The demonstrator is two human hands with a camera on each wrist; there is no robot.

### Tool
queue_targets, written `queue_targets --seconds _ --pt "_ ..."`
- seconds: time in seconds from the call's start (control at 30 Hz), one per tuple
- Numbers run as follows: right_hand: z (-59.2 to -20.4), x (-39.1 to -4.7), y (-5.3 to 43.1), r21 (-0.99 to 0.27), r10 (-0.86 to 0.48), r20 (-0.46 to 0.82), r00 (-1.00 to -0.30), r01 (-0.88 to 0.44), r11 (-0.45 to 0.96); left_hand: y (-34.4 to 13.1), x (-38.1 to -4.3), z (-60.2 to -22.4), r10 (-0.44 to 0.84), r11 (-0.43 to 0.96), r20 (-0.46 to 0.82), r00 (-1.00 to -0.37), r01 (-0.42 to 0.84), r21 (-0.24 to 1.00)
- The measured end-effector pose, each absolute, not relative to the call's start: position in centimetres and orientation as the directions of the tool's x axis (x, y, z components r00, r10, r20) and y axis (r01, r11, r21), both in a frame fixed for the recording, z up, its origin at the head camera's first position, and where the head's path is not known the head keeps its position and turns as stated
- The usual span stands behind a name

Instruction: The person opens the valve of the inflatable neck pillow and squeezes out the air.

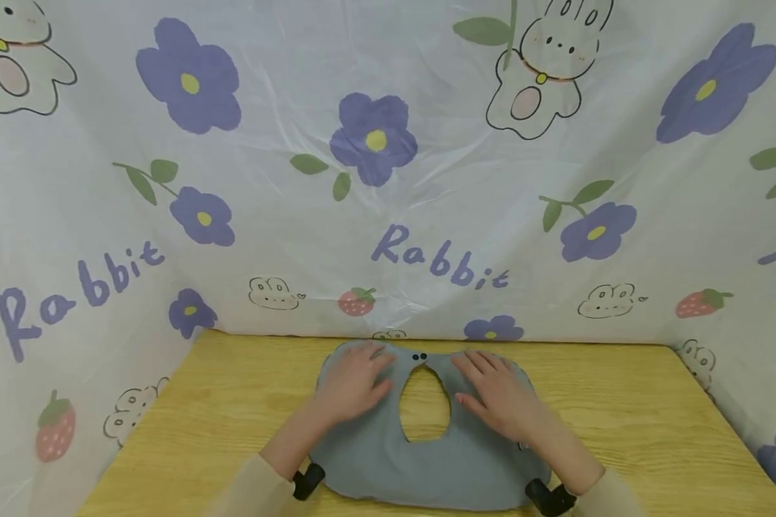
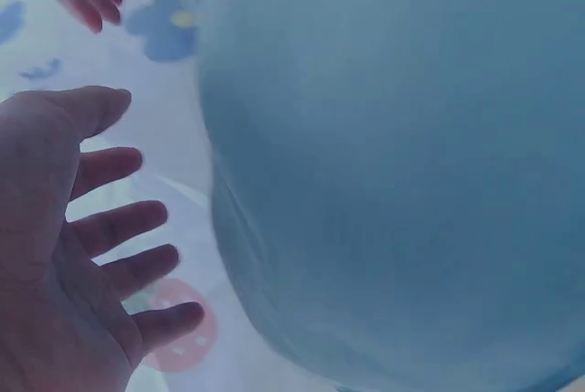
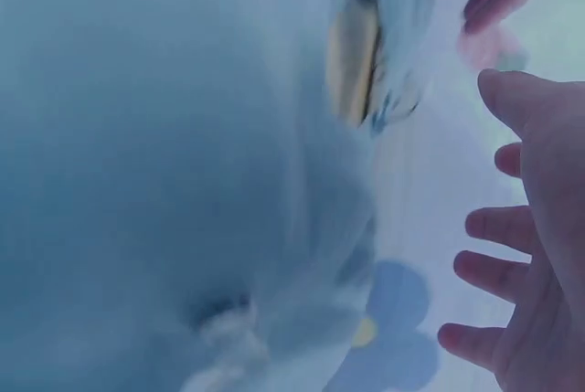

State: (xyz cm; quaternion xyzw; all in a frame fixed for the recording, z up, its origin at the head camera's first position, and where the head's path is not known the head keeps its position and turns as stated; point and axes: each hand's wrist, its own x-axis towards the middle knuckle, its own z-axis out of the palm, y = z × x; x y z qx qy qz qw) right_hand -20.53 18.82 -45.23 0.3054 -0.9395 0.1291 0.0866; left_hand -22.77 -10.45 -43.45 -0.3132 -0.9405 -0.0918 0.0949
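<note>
A grey neck pillow (image 1: 427, 474) lies flat on the wooden table, its oval opening in the middle. Two dark snap buttons (image 1: 419, 357) sit at the far end, where the pillow's two ends meet. Over the left half of the pillow is my left hand (image 1: 356, 380), fingers extended. My right hand (image 1: 499, 391) is spread over the other half in much the same way. Both wrist views show the fingers apart, with the pillow's surface (image 2: 393, 173) close by and looking bluish. A pale, blurred tag (image 3: 233, 342) shows on the pillow in the right wrist view.
The wooden table (image 1: 634, 416) extends to both sides of the pillow. Behind it and at the sides hangs a white curtain (image 1: 284, 230) printed with purple flowers, rabbits and strawberries. Black straps (image 1: 308, 481) circle the wrists near beige sleeves.
</note>
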Motion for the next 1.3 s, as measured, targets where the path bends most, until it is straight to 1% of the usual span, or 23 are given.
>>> queue_targets --seconds 0.07,0.17,0.3,0.43,0.67,1.0,1.3 --pt "-45.2 -21.6 19.1 -0.152 -0.543 0.231 -0.807 -0.581 0.799 -10.5 -24.0 -43.5 0.568 0.8 0.189 -0.801 0.591 0.099" --pt "-45.6 -22.7 19.5 -0.115 -0.526 0.206 -0.825 -0.554 0.825 -10.5 -25.0 -43.7 0.553 0.816 0.137 -0.822 0.568 0.107" --pt "-46.1 -23.4 19.5 -0.114 -0.507 0.181 -0.843 -0.53 0.841 -10.3 -25.4 -44.1 0.524 0.838 0.089 -0.847 0.531 0.121" --pt "-46.7 -23.6 19.2 -0.121 -0.501 0.132 -0.855 -0.515 0.848 -10.4 -25.4 -44.6 0.495 0.86 0.06 -0.867 0.499 0.104" --pt "-47.4 -23.3 19.2 -0.135 -0.474 0.025 -0.88 -0.472 0.871 -10.4 -25.3 -45.2 0.483 0.868 0.04 -0.875 0.484 0.107" --pt "-47.8 -23.2 19.1 -0.134 -0.476 0.017 -0.879 -0.474 0.87 -10.8 -25.2 -45.8 0.47 0.873 0.013 -0.883 0.467 0.138" --pt "-48.1 -23.6 18.9 -0.174 -0.456 -0.037 -0.889 -0.444 0.879 -11.0 -25.1 -45.8 0.47 0.872 0.013 -0.883 0.466 0.149"
